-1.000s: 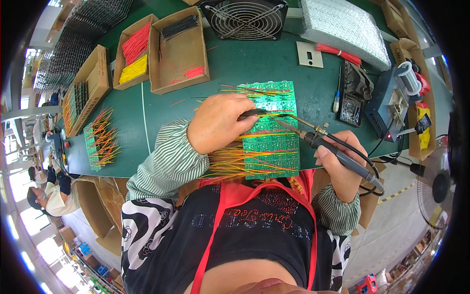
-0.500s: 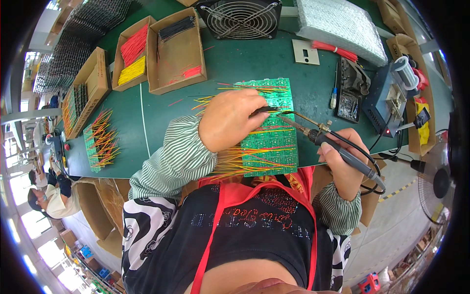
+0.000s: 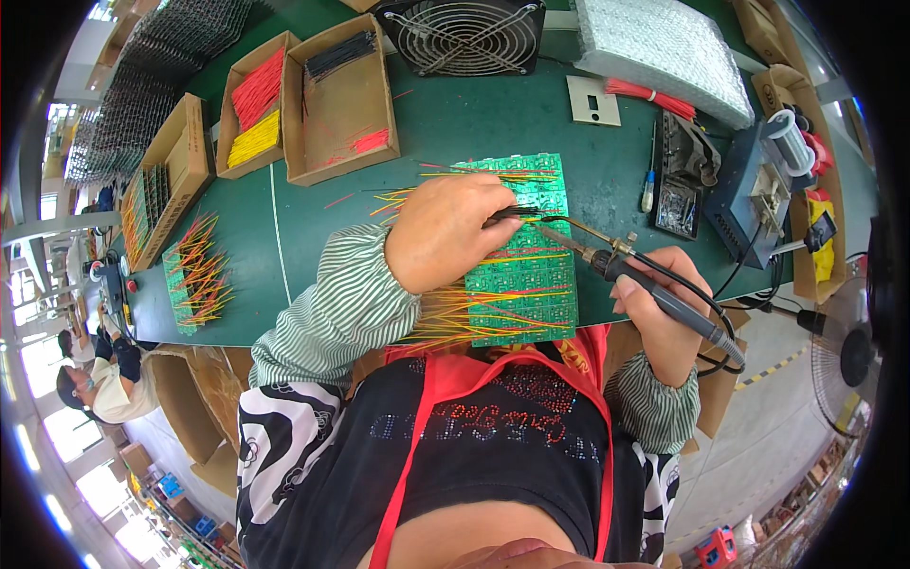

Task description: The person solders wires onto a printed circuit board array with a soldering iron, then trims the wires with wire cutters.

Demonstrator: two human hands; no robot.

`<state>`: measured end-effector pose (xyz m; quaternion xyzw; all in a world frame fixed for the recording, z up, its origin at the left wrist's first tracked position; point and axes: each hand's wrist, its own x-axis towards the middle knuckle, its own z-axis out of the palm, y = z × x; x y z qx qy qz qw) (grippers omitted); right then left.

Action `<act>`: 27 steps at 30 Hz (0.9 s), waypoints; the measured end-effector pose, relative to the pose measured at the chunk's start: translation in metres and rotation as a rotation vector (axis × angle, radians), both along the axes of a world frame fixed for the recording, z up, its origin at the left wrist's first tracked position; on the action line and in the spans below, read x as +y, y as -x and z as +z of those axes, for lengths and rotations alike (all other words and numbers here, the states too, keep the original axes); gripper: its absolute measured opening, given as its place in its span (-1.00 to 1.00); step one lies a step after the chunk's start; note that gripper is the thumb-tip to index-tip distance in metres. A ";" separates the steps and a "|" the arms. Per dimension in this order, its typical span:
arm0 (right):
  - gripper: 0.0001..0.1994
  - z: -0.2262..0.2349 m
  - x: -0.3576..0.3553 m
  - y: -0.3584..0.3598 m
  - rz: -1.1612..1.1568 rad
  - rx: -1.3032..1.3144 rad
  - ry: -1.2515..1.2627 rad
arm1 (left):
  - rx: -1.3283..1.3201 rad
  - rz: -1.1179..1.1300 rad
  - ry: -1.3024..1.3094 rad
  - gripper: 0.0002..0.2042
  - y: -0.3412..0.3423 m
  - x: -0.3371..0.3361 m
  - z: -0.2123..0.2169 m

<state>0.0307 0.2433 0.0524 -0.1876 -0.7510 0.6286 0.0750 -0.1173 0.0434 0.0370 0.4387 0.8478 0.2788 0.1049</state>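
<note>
A green circuit board [image 3: 527,284] with many yellow and red wires sticking out lies on the green table [image 3: 445,123] in front of me. My left hand [image 3: 445,228] rests on the board's left part, its fingers pinching a thin dark wire [image 3: 512,212] against the board. My right hand [image 3: 664,308] grips the black handle of a soldering iron [image 3: 626,273]. The iron's metal tip points left and touches the board right beside my left fingertips.
Cardboard trays [image 3: 327,90] with red, yellow and black wires stand at the back left. A metal-grilled fan [image 3: 464,33] and bubble wrap [image 3: 664,43] are behind. A blue soldering station [image 3: 749,194] is on the right. Another wired board [image 3: 194,270] lies left. A person [image 3: 90,384] sits far left.
My left hand has slid slightly down and right along the board. The iron's tip has followed it to a new spot near the fingertips.
</note>
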 end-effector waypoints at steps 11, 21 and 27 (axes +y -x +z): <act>-0.85 0.012 0.004 -0.005 -0.082 -0.016 0.106 | -0.019 -0.007 -0.023 -0.84 0.001 -0.002 0.004; -0.85 0.010 0.010 -0.013 -0.127 -0.020 0.103 | 0.116 0.132 -0.074 -0.87 0.007 -0.004 0.030; -0.86 0.010 0.010 -0.014 -0.153 0.000 0.106 | 0.001 -0.021 -0.053 -0.82 -0.004 0.019 0.008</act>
